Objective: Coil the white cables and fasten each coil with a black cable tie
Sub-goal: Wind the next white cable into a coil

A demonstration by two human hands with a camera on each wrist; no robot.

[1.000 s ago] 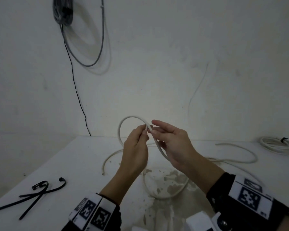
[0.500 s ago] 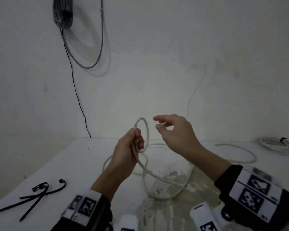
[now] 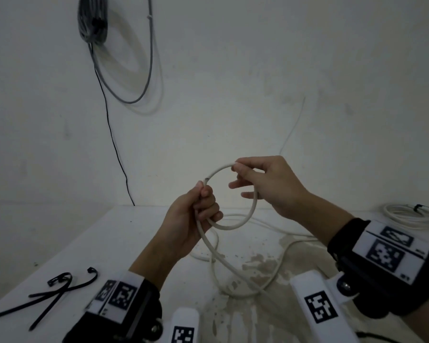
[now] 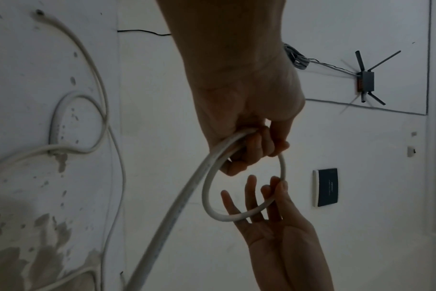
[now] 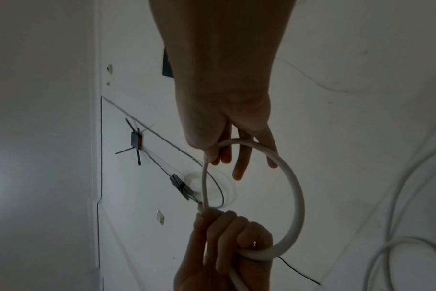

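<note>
Above the bench's (image 3: 139, 233) middle, one cable (image 3: 254, 206) loop is held upright: its crossing is clenched in the left hand (image 3: 188, 226), its top pinched by the right hand (image 3: 270, 184); slack trails down-right, nearer the right.

cable (image 3: 252, 209) is white, same as the tied coil (image 3: 406, 216) at the back. ties (image 3: 47, 297) are black. table (image 3: 104, 243) is white with grey-brown blotchy stains. wall (image 3: 233, 82) is off-white with a grey wire bundle (image 3: 93, 19). wrist bands (image 3: 372, 266) are black with black-and-white square tags.
</note>
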